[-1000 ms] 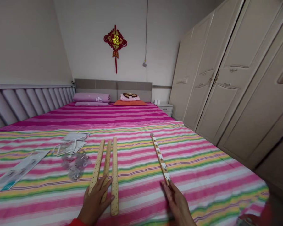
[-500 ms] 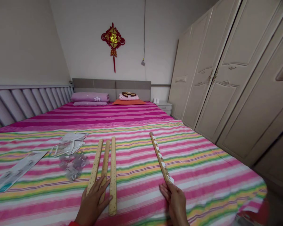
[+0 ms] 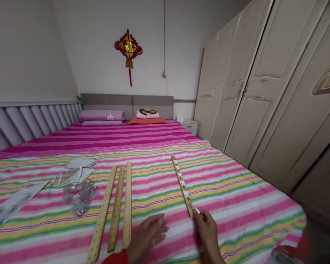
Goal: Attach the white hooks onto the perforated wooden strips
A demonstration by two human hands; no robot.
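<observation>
My right hand (image 3: 209, 231) pinches the near end of a wooden strip (image 3: 182, 185) fitted with several white hooks, which lies on the striped bed cover. My left hand (image 3: 147, 236) hovers low over the cover between that strip and three bare perforated wooden strips (image 3: 117, 209) lying side by side; it is blurred, fingers loosely spread, holding nothing.
Clear plastic bags of small parts (image 3: 78, 194) and opened packaging sheets (image 3: 71, 172) lie left of the strips, with a printed card (image 3: 11, 205) further left. A wardrobe (image 3: 264, 91) lines the right side. Pillows (image 3: 101, 116) sit at the headboard.
My left hand has lifted off the three bare strips and moved right toward the hooked strip. My right hand stays at that strip's near end. The view has shifted slightly.
</observation>
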